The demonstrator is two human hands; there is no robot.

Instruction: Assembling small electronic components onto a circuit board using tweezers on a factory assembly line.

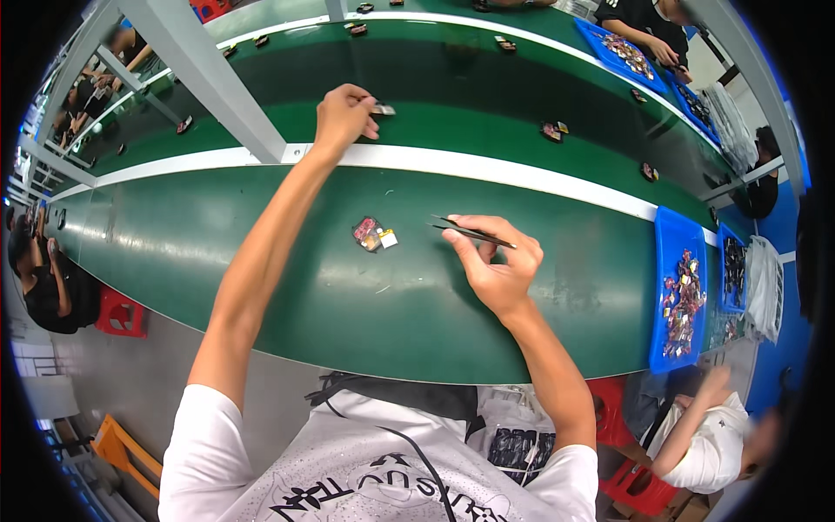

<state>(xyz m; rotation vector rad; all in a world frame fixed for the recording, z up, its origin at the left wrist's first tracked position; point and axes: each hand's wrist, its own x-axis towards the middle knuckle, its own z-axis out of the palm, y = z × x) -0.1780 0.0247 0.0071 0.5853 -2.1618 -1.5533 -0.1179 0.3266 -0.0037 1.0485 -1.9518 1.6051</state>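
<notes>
My left hand (344,120) reaches over the white rail to the far green belt. Its fingers are closed at a small dark and silver electronic piece (383,110); the fingers partly cover it. My right hand (503,265) grips black tweezers (478,234) above the near green worktop, their tips apart with nothing between them. Left of the tweezers lies a small electronic assembly (367,233) with a black casing, red and copper parts, and a white and yellow piece (388,237) at its side.
A white rail (487,174) divides the worktop from the belt, where several small assemblies (553,131) lie. A grey post (209,74) stands left of my left arm. At the right sit a blue tray of small parts (663,304) and another blue tray (733,270). Other people work around.
</notes>
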